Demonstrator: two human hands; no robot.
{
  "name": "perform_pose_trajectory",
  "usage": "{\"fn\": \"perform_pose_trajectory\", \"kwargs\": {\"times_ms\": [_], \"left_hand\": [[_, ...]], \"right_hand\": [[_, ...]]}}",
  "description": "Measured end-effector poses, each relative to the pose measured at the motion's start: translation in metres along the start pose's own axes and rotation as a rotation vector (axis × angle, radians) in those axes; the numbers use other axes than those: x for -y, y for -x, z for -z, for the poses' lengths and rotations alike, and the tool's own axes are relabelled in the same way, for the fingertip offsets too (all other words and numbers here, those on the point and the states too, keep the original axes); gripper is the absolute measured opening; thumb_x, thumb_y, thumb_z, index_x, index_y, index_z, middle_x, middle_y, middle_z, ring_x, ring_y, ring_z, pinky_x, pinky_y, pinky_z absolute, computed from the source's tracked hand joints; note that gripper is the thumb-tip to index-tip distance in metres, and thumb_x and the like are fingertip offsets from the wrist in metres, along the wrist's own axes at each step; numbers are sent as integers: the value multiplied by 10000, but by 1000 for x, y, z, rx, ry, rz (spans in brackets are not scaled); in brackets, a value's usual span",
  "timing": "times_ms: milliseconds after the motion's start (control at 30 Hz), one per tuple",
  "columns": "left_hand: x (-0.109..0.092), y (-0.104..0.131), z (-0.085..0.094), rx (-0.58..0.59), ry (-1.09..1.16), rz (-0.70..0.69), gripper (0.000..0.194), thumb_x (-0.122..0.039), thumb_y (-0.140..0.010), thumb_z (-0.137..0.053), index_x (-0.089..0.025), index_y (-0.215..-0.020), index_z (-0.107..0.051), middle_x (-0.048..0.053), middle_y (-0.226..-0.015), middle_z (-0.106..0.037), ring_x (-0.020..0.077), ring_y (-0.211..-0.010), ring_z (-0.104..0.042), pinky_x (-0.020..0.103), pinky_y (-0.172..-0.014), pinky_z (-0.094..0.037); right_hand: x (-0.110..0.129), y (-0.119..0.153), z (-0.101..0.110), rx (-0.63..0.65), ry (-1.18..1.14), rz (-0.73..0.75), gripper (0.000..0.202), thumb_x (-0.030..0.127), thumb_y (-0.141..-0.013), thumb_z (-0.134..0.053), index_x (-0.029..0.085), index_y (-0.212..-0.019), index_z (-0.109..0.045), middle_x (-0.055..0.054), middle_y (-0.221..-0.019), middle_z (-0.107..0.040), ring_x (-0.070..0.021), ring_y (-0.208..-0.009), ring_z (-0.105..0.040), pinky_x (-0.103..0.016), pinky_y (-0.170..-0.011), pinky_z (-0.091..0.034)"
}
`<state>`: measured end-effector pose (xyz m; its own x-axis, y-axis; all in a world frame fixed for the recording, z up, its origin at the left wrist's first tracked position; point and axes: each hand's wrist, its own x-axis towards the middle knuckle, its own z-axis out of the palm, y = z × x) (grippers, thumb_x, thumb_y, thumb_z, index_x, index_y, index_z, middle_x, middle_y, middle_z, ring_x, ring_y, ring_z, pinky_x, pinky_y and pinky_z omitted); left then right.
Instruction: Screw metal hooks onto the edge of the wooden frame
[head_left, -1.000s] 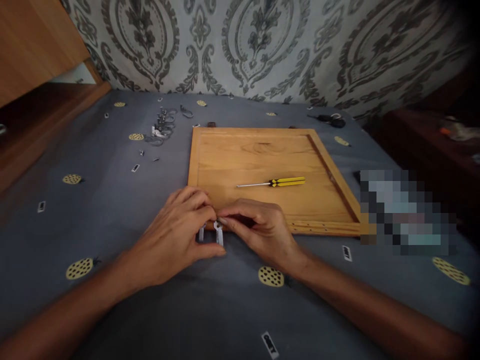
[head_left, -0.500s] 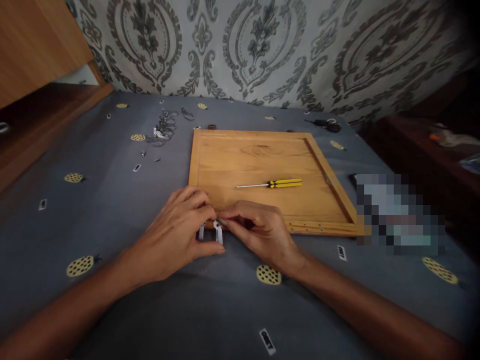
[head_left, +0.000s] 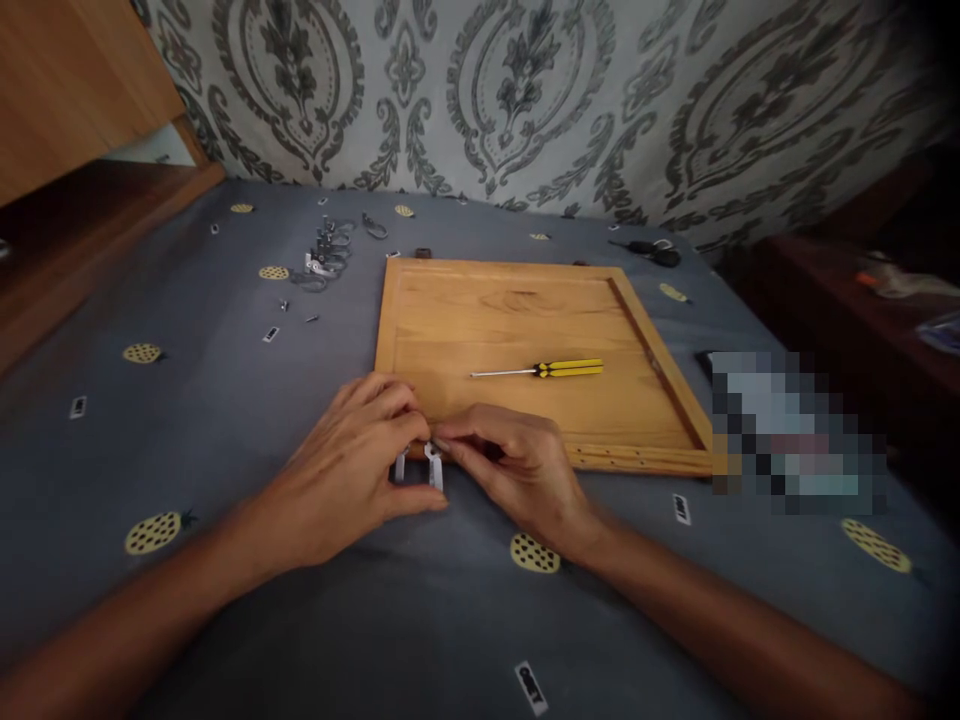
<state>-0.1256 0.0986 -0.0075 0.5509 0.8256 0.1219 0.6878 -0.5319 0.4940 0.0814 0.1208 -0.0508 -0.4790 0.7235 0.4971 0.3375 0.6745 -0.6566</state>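
Across the back rises a pale surface (head_left: 409,90) covered in dark grey medallions and curling leaves – curtain or wallpaper, it is hard to say. In front of it spreads a blue-grey cloth (head_left: 247,440), printed with yellow pineapples (head_left: 154,533) and small white word labels (head_left: 531,688). At upper left stands wooden furniture (head_left: 75,80) with a dark recess beneath its smooth panel. To the right sits a deep maroon surface (head_left: 802,285), fading into shadow. The light is dim – the corners sink nearly to black.
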Motion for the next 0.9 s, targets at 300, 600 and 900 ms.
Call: {"fn": "perform_pose_trajectory", "kwargs": {"times_ms": [300,600,900], "left_hand": [[2,-1,-1,0,4,16,320,-366,-776,-898,-164,-894,-680,60,-1039,-644,291,-1104,-558,478,-945,-482],[3,-1,-3,-26,6,-6,348,-385,-751,-912,-164,-881,-677,60,-1028,-651,300,-1141,-544,493,-994,-484],[4,0,-3,-46,-3,-17,355,-396,-758,-906,-181,-916,-673,63,-1087,-653,299,-1144,-541,485,-970,-499]], "right_hand": [[2,0,2,30,84,134,135,124,-996,-595,148,-924,-708,-48,-856,-767,-134,-768,-733,-246,-702,-584],[3,0,1,4,54,169,132,116,-987,-603,144,-929,-718,-56,-868,-764,-125,-783,-732,-231,-702,-594],[6,5,8,-52,24,64,145,129,-946,-647,159,-1067,-720,-25,-853,-747,-98,-671,-669,-226,-633,-573]]}}
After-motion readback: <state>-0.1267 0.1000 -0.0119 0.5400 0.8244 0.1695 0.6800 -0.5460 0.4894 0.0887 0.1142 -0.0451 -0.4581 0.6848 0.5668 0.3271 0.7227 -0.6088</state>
